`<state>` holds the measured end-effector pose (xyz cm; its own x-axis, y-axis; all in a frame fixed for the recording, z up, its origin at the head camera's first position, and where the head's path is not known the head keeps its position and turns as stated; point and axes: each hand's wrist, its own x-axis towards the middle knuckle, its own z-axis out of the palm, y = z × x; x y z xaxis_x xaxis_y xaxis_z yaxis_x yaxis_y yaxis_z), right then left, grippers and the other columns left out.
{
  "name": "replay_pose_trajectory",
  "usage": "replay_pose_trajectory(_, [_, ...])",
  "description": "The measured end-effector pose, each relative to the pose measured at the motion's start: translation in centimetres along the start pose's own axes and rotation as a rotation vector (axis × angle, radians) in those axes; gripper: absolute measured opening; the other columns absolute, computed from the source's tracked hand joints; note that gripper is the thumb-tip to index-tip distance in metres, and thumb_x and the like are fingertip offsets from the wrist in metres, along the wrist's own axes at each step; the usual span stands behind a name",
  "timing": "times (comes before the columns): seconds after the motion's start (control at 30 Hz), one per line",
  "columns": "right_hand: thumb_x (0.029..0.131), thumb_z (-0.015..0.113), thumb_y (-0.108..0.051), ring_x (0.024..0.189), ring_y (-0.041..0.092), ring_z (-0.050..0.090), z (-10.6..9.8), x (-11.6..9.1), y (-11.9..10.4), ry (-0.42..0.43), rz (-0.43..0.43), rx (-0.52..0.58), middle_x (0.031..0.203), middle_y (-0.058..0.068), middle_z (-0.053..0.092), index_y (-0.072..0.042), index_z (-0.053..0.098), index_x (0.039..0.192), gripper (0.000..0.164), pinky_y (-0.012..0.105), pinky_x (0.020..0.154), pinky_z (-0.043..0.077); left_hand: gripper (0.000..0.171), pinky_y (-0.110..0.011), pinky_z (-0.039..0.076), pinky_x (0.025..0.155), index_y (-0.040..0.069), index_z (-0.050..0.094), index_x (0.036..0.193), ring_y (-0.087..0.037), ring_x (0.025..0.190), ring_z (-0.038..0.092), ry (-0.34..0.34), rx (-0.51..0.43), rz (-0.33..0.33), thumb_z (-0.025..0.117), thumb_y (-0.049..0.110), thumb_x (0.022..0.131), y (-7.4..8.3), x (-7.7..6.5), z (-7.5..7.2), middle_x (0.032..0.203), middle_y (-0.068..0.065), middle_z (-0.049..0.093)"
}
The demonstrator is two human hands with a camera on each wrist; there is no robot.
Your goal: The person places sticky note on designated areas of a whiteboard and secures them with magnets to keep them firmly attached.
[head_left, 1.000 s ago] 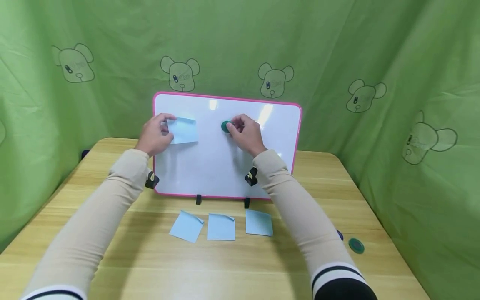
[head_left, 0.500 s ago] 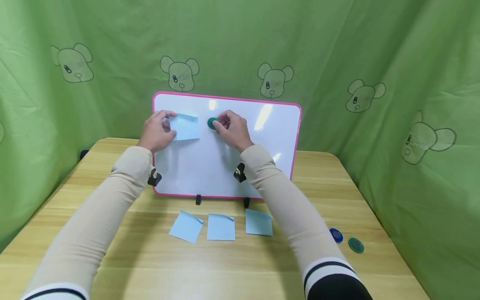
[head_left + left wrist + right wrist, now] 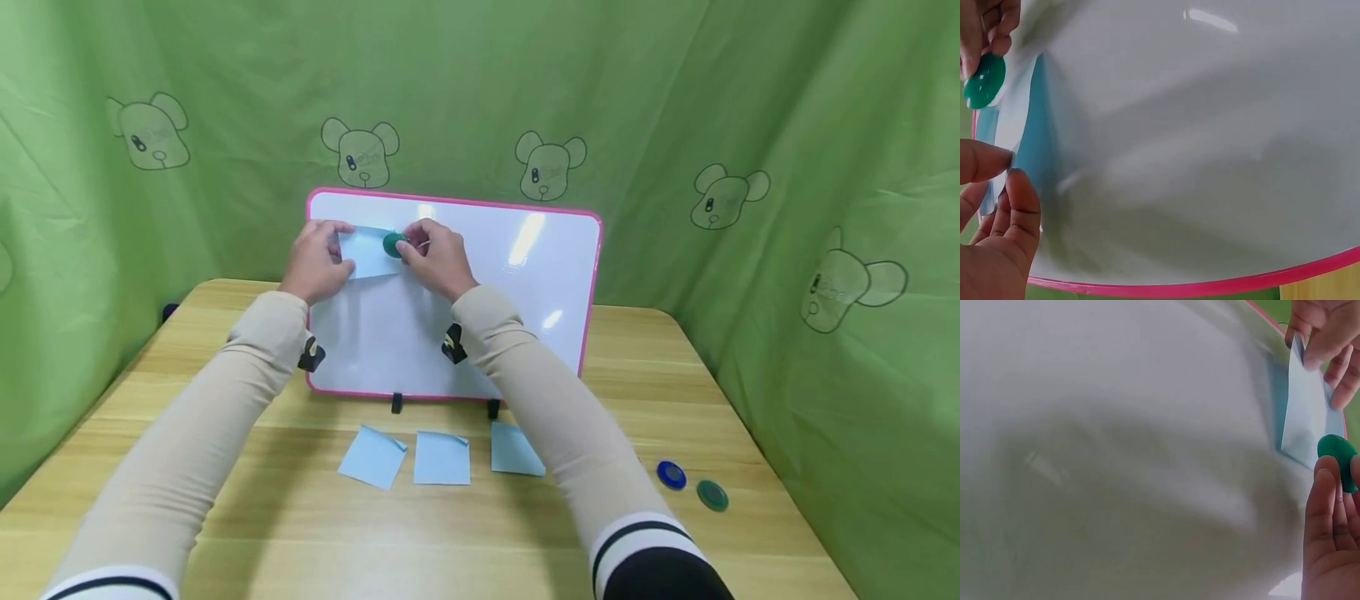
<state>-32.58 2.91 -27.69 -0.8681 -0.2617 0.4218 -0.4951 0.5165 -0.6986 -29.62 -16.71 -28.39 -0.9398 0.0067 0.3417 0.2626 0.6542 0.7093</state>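
Observation:
My left hand [image 3: 313, 261] pinches the left edge of a light blue sticky note [image 3: 367, 254] near the upper left of the whiteboard [image 3: 405, 342]. In the left wrist view, thumb and fingers meet on the edge of the note [image 3: 1032, 125], which stands out from the board's surface. My right hand [image 3: 441, 258] holds a round green magnet [image 3: 393, 244] between thumb and fingers, and in the head view it overlaps the note's right edge. The right wrist view shows the magnet [image 3: 1338, 459] close beside the note [image 3: 1300, 412].
Three more blue notes, a left one [image 3: 372, 457], a middle one [image 3: 442, 458] and a right one [image 3: 516, 450], lie before the board on the wooden table [image 3: 360, 542]. A blue magnet [image 3: 671, 475] and a green magnet [image 3: 712, 495] lie at the right. A green curtain [image 3: 450, 92] hangs behind.
My right hand has moved left across the board with the green magnet, up to the note. My left hand and its note have risen slightly. The blue magnet on the table has come into view.

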Motion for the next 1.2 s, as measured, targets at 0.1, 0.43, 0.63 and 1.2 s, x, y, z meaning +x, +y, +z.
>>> replay_pose_trajectory(0.1, [0.092, 0.067, -0.013, 0.078, 0.014, 0.061, 0.5, 0.2, -0.5, 0.010, -0.015, -0.013, 0.089, 0.007, 0.065, 0.000, 0.063, 0.103, 0.017, 0.019, 0.070, 0.050, 0.053, -0.044, 0.047, 0.085, 0.000, 0.051, 0.132, -0.033, 0.102, 0.051, 0.006, 0.006, 0.010, 0.062, -0.002, 0.081, 0.1, 0.1, 0.0, 0.127, -0.020, 0.043])
replay_pose_trajectory(0.43, [0.092, 0.066, -0.013, 0.079, 0.013, 0.062, 1.8, 0.7, -1.6, 0.033, -0.017, -0.021, 0.089, 0.007, 0.066, -0.001, 0.064, 0.103, 0.016, 0.018, 0.072, 0.050, 0.053, -0.044, 0.047, 0.085, 0.000, 0.052, 0.131, -0.033, 0.101, 0.052, 0.046, 0.008, 0.044, 0.061, -0.004, 0.079, 0.2, 0.2, 0.2, 0.132, -0.020, 0.043])
replay_pose_trajectory(0.63, [0.093, 0.065, -0.013, 0.080, 0.012, 0.063, 1.9, 1.2, -2.1, 0.064, 0.000, -0.023, 0.091, 0.006, 0.068, -0.002, 0.064, 0.103, 0.014, 0.018, 0.073, 0.050, 0.053, -0.045, 0.049, 0.085, -0.001, 0.053, 0.130, -0.033, 0.102, 0.053, 0.059, 0.006, 0.060, 0.059, -0.008, 0.078, 0.4, 0.2, 0.2, 0.137, -0.019, 0.043])
replay_pose_trajectory(1.2, [0.092, 0.067, -0.016, 0.087, 0.015, 0.065, 2.5, 1.0, -1.6, 0.213, 0.061, -0.078, 0.096, 0.008, 0.070, -0.003, 0.065, 0.102, 0.017, 0.018, 0.079, 0.050, 0.054, -0.044, 0.049, 0.083, 0.000, 0.053, 0.130, -0.032, 0.100, 0.052, 0.047, 0.017, 0.066, 0.059, -0.011, 0.077, 0.6, 0.2, 0.5, 0.129, -0.018, 0.049])
